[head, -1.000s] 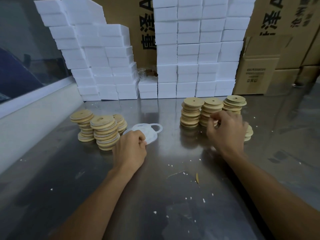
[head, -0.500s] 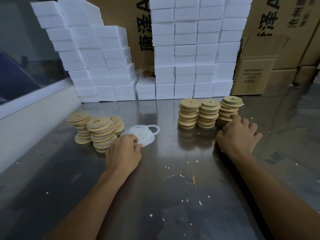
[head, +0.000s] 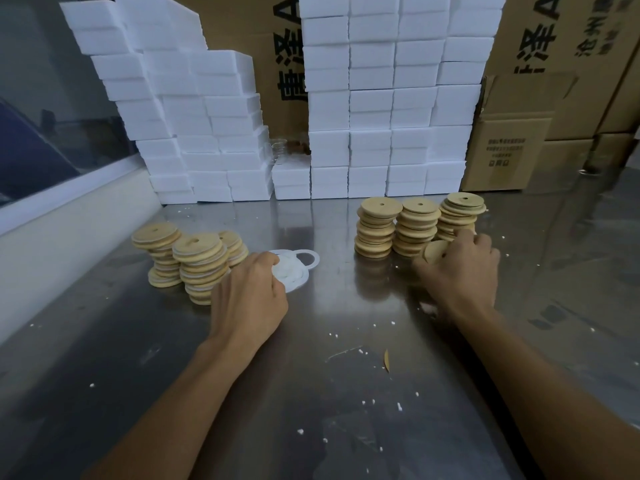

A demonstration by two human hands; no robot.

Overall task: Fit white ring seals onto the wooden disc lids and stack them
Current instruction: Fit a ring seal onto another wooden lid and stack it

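My right hand grips one wooden disc lid, tilted on edge just in front of three stacks of bare wooden lids at the right. My left hand rests with curled fingers on a small pile of white ring seals at the table's middle; whether it pinches one is hidden by the fingers. Left of that hand stand three leaning stacks of lids with white seals fitted.
The steel table is dotted with white foam crumbs and a wood sliver. Walls of white foam blocks and cardboard boxes close the back. A white ledge runs along the left.
My right hand has drawn back from the right-hand stacks holding a single lid, now lifted and tilted. My left hand stays on the ring seal pile.
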